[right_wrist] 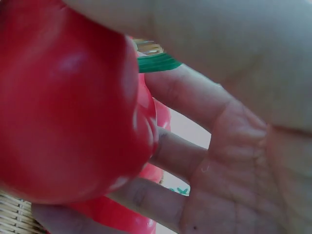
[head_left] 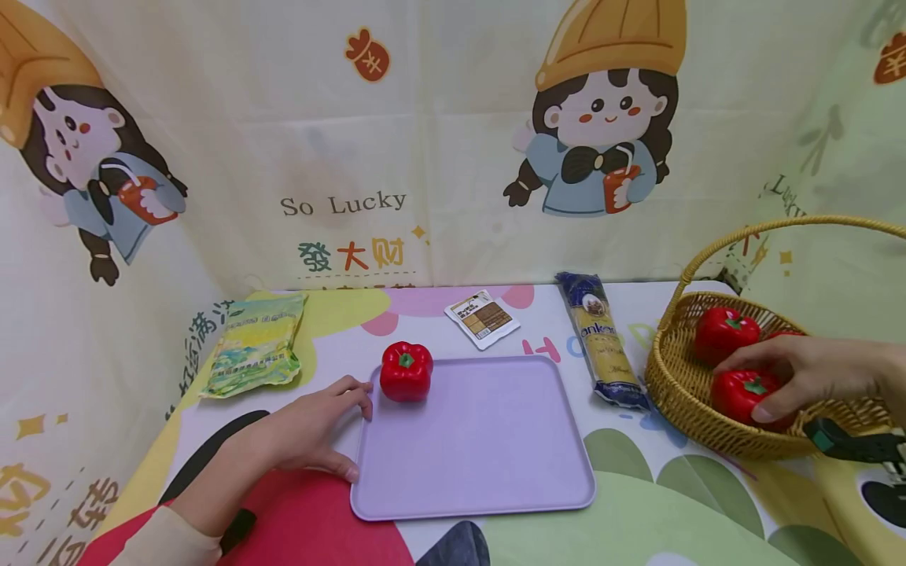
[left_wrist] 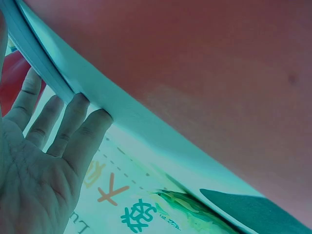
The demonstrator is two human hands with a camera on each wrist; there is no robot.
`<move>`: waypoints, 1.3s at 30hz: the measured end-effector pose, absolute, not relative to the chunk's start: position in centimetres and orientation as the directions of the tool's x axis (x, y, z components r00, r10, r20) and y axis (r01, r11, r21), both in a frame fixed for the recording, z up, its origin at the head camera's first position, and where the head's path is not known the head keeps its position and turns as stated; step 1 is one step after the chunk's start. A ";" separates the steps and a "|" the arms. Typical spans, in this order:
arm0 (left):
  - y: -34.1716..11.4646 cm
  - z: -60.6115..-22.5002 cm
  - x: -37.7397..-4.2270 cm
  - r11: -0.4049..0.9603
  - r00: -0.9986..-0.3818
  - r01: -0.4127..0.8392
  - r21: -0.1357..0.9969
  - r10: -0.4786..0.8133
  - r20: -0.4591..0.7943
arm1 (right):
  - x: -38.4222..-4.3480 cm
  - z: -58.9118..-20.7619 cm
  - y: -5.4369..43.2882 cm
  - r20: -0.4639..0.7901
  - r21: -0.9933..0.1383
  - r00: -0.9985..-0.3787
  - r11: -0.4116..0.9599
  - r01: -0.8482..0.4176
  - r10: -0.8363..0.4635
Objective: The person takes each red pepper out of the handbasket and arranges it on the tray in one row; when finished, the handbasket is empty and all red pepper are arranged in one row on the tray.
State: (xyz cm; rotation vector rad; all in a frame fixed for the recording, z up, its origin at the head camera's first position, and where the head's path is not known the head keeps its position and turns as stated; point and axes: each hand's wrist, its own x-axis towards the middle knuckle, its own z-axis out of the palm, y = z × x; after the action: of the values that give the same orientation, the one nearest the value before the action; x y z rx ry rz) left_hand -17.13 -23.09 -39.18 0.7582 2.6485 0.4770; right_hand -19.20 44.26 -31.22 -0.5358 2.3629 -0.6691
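Observation:
In the head view my left hand (head_left: 304, 428) rests at the left edge of a lavender tray (head_left: 481, 440), fingertips and thumb against its rim. The left wrist view shows the fingers of that hand (left_wrist: 73, 131) nearly straight. A red bell pepper (head_left: 406, 372) sits upright in the tray's far left corner. Over at the right, my right hand (head_left: 835, 373) grips another red bell pepper (head_left: 739, 395) inside a wicker basket (head_left: 658, 377). Up close in the right wrist view, fingers curl around this pepper (right_wrist: 73, 107), its green stem (right_wrist: 158, 62) toward the palm.
More red peppers, one of them plainly visible (head_left: 725, 334), lie in the basket under its tall arched handle (head_left: 750, 230). A pasta packet (head_left: 605, 342) lies between tray and basket. Behind the tray is a small white-and-brown sachet (head_left: 483, 318); a green-yellow bag (head_left: 256, 346) lies far left.

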 end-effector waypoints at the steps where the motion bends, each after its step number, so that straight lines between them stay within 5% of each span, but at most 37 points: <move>1: -23.1 -39.2 -17.2 0.802 -0.799 0.438 0.406 0.554 -0.232 | -19.2 -31.1 44.1 -0.444 -0.563 -0.733 0.797 -0.219 -0.515; 11: -23.0 -39.3 -17.4 0.801 -0.799 0.454 0.391 0.560 -0.220 | -18.8 -29.9 42.7 -0.452 -0.489 -0.794 0.857 -0.161 -0.407; 20: -23.0 -39.2 -17.3 0.804 -0.798 0.437 0.403 0.553 -0.238 | -18.3 -30.2 42.7 -0.262 -0.481 -0.862 0.833 -0.274 -0.435; 39: -23.0 -39.1 -17.2 0.804 -0.798 0.432 0.408 0.552 -0.243 | -17.6 -28.5 39.9 -0.149 -0.445 -0.903 0.843 -0.302 -0.402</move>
State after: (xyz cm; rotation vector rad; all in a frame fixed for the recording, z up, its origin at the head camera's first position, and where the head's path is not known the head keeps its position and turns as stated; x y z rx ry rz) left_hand -17.16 -23.00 -39.12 0.7457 2.6400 0.4767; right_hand -17.64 39.92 -28.46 -0.5403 2.7846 -0.6156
